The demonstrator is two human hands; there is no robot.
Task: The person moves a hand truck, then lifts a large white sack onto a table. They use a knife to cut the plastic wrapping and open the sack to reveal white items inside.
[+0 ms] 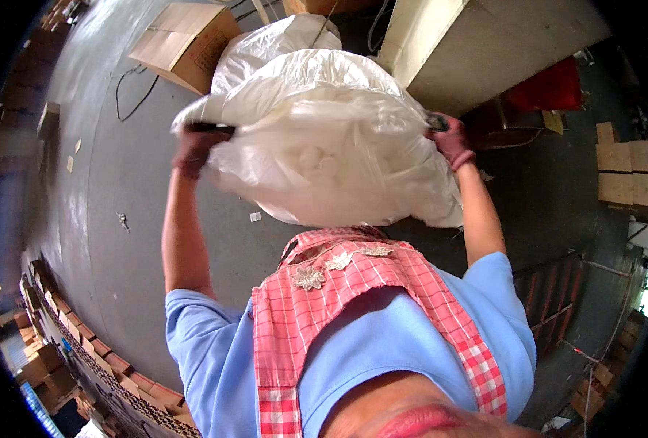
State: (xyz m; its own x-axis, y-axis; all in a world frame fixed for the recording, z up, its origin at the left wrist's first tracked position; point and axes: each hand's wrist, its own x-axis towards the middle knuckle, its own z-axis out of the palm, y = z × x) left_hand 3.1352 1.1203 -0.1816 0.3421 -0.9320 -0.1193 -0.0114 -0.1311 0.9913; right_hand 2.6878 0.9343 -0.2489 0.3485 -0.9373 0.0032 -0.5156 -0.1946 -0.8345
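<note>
A large, translucent white plastic bag (316, 160) hangs stretched between my hands in front of my chest. Pale, rounded shapes show through its film, but I cannot make out what they are. My left hand (194, 150), in a dark red and black glove, is closed on the bag's left edge and slightly blurred. Its right edge is gripped by my right hand (451, 142), gloved the same way, fingers wrapped round the plastic. Directly behind lies another white plastic bag (280, 36), partly covered by the one I hold.
A closed cardboard box (185, 44) stands at the far left of the bags, with a black cable (137, 109) on the grey floor (119, 241). A big pale machine housing (484, 51) rises at the far right, near a red object (550, 87). Stacked cartons (627, 171) stand farther right.
</note>
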